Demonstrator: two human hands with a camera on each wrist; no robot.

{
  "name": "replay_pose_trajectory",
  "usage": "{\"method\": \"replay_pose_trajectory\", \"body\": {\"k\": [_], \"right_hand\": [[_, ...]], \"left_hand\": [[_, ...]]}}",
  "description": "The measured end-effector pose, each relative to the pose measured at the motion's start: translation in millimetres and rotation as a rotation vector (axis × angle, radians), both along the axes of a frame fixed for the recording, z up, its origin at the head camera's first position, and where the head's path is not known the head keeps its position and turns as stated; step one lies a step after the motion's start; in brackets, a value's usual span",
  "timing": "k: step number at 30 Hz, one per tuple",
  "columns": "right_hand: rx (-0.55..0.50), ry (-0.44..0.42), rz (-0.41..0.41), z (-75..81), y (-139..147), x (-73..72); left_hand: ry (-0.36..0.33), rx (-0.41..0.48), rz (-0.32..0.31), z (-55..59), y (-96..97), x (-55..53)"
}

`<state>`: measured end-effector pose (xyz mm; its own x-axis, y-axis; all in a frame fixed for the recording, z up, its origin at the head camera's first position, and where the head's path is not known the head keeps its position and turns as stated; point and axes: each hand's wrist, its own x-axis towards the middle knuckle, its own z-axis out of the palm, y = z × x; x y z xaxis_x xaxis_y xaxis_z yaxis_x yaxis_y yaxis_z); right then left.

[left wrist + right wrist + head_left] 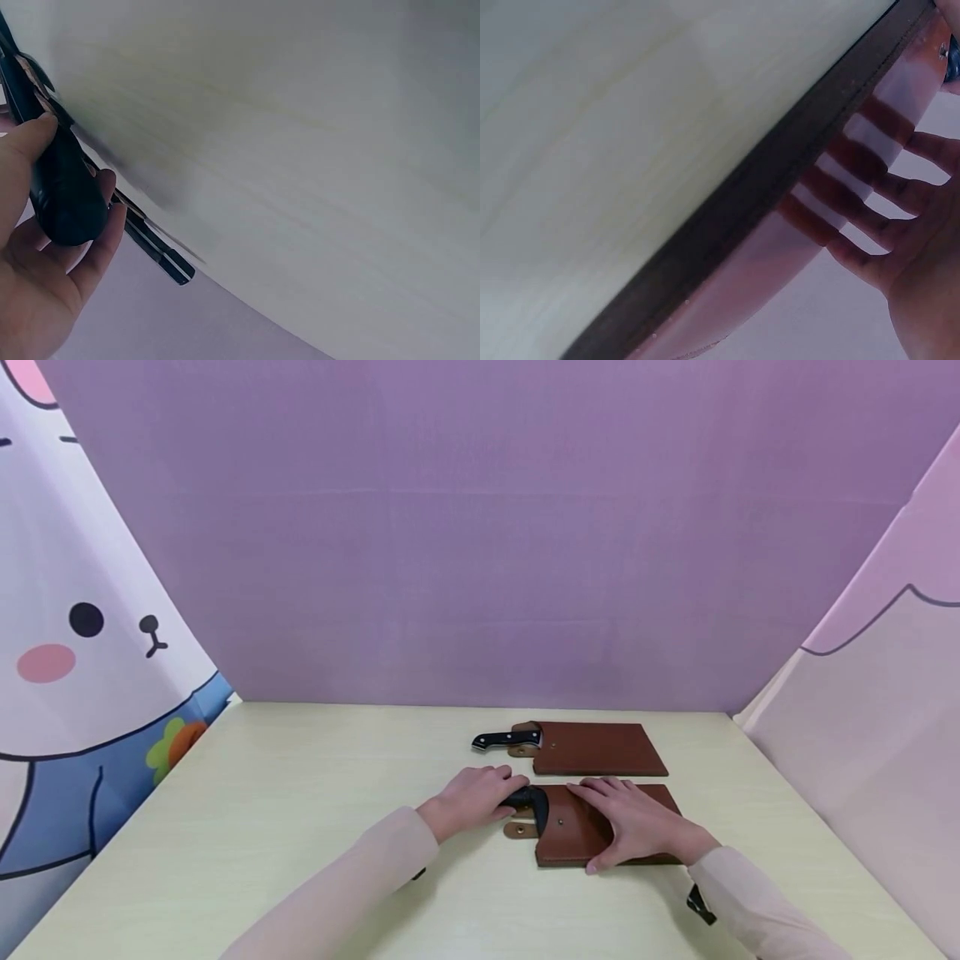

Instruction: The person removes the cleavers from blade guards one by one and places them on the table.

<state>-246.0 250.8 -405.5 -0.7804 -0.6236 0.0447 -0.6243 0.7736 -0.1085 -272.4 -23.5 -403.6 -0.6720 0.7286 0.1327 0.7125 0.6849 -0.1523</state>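
Near the table's middle lies a brown leather sheath (566, 843) with a knife in it, the blade hidden inside. My left hand (471, 797) grips the knife's black handle (71, 187), thumb on one side and fingers on the other. Spread over the sheath's top is my right hand (637, 820), its thumb down at the near edge. In the right wrist view the extended fingers (859, 255) touch the glossy leather. A snap strap (520, 831) sticks out at the sheath's left end, unfastened.
Just beyond lies a second brown sheath (600, 749), with a black riveted knife handle (506, 740) pointing left out of it. Both rest on a pale wooden table (300, 777). A purple cloth (480, 527) hangs behind, with printed cloths at both sides.
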Motion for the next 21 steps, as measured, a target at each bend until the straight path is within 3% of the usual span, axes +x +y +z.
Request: {"method": "replay_pose_trajectory", "body": {"k": [21], "right_hand": [[0.000, 0.077, 0.021, 5.4, -2.1, 6.8]], "left_hand": [[-0.015, -0.008, -0.056, -0.9, -2.7, -4.0]]}}
